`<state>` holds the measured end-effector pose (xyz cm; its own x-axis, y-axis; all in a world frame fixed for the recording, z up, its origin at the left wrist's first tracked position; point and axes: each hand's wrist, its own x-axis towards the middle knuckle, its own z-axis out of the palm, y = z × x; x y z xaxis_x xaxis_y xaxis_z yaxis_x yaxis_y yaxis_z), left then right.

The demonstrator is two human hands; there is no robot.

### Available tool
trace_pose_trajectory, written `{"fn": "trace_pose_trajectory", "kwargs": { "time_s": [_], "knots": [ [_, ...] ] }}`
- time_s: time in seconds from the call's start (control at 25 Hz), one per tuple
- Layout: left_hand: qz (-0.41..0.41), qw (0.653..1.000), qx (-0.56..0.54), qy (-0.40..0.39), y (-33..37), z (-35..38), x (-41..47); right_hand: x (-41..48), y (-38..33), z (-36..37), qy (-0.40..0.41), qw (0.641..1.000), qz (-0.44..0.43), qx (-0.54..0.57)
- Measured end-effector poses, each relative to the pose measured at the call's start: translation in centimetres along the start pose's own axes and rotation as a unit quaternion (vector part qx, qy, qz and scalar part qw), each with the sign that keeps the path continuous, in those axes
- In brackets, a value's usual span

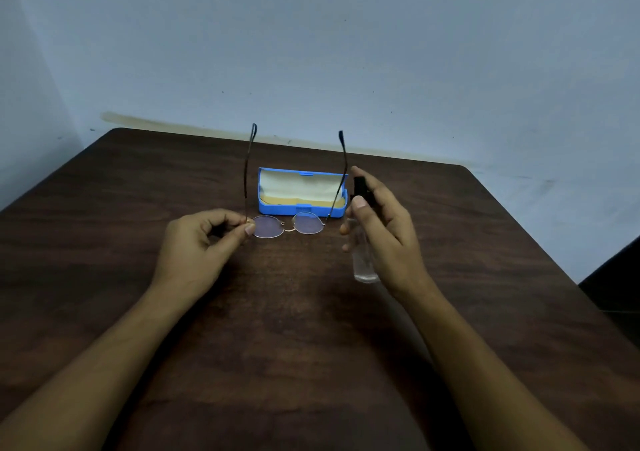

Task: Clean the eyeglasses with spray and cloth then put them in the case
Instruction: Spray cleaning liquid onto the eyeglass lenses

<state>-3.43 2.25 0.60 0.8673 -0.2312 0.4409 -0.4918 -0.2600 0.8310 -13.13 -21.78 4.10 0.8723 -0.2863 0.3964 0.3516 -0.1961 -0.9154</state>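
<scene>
Left hand (204,239) pinches the eyeglasses (287,224) at the hinge, lenses steadied for spraying, just in front of the open blue case (301,192); right hand (384,232), beside the case, wraps the spray bottle (363,260), nozzle aimed lensward.

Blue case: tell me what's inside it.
The open blue case shows a pale cloth-like lining, cream above and tan at the bottom. Its front wall hides the floor; I cannot tell whether a separate cloth lies there.

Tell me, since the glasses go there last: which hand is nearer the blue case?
Right. The right hand, holding the spray bottle, sits just beside the blue case's right end; the left hand, pinching the eyeglasses, is farther off.
</scene>
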Motion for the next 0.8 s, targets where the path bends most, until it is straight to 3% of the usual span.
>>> {"fn": "trace_pose_trajectory", "kwargs": {
  "time_s": [0.16, 0.48, 0.8],
  "knots": [
    [0.021, 1.0, 0.022, 0.004, -0.2, -0.1, 0.0, -0.4, 0.2, 0.9, -0.015, 0.999, -0.023, -0.035],
    [0.038, 0.999, 0.025, 0.0, 0.2, 0.2, -0.2, -0.9, 1.2, 1.9, 0.002, 1.0, -0.003, -0.001],
    [0.062, 0.998, 0.016, 0.022, 0.4, 0.2, -0.2, -1.8, 2.2, 2.5, -0.024, 0.985, -0.053, -0.16]
  ]
}}
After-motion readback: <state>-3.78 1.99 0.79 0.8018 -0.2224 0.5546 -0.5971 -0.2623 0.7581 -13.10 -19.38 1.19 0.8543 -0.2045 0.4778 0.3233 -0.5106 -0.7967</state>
